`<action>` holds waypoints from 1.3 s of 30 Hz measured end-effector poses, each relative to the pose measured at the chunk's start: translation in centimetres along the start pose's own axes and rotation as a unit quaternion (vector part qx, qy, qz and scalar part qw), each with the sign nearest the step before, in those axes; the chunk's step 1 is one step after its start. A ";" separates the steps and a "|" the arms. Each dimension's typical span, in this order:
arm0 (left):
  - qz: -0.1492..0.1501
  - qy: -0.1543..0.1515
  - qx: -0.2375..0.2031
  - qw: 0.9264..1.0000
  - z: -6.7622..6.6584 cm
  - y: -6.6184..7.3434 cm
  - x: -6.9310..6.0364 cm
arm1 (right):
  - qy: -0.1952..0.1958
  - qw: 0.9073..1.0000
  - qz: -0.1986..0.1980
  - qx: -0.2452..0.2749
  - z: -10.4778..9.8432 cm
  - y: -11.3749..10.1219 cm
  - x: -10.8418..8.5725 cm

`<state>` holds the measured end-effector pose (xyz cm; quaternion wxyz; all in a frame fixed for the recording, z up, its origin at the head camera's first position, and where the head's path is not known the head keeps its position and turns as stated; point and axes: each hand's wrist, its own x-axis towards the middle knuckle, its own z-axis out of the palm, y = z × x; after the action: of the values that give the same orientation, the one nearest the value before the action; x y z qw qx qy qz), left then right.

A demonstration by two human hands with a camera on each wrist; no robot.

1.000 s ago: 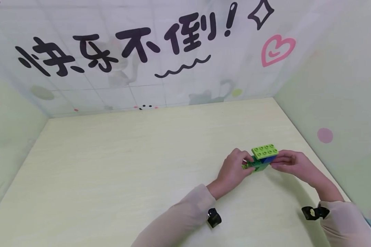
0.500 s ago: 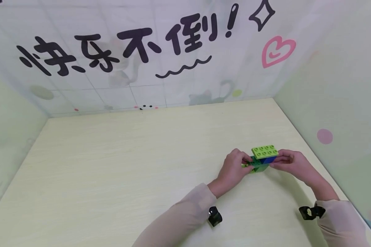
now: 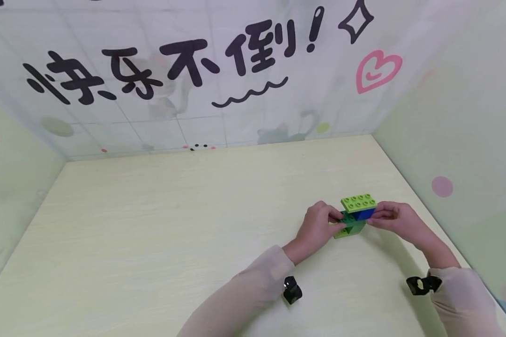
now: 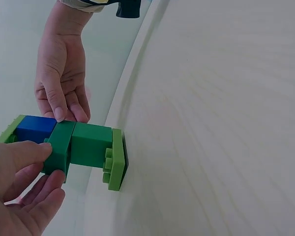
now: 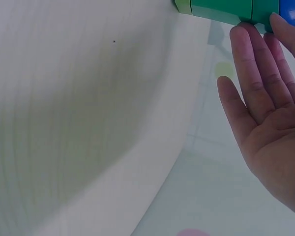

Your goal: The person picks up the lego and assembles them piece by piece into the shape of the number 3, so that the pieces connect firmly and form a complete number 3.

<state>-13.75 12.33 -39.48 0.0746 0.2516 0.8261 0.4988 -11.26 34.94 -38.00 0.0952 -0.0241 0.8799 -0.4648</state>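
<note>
A build of toy building bricks is between both hands at the right of the head view. It has a lime studded plate (image 3: 358,202) on top, a blue brick (image 3: 363,215) under it, a dark green brick (image 4: 60,147) lying crosswise, a green brick (image 4: 91,144) and a lime base plate (image 4: 117,160). My left hand (image 3: 318,224) pinches the near-left end of the dark green brick with thumb and fingers. My right hand (image 3: 398,220) pinches the dark green brick's other end, its thumb by the blue brick. Whether the base touches the table cannot be told.
The pale wooden table (image 3: 173,224) runs left of the hands. A printed curtain-like back wall (image 3: 236,126) and a pale green right wall (image 3: 459,150) border it; the right wall is close beyond the right hand.
Both hands and the build have shifted slightly up and left in the head view. More of the lime base plate now shows beneath the left hand. Both hands keep their grip.
</note>
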 end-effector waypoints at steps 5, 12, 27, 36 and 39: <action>-0.011 0.002 -0.019 1.000 -0.2 0.0 0.3 | -0.002 1.000 0.004 -0.017 -0.2 -0.2 0.4; -0.036 0.005 -0.049 0.998 -0.4 -0.2 0.8 | -0.017 1.000 0.002 -0.016 -0.4 -0.4 0.9; -0.036 0.033 -0.047 0.998 -0.5 -0.4 1.5 | -0.021 1.000 0.007 -0.010 -0.6 -0.5 1.9; -0.030 0.048 -0.049 0.997 -0.6 -0.6 1.7 | -0.013 1.000 0.004 -0.021 -0.5 -0.5 2.6; -0.025 0.058 -0.045 0.997 -0.5 -0.8 1.8 | -0.009 1.000 0.005 -0.025 -0.4 -0.5 2.8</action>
<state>-15.79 12.53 -39.67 0.0505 0.1977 0.8120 0.5468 -14.12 34.60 -37.81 0.1048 -0.0266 0.8905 -0.4420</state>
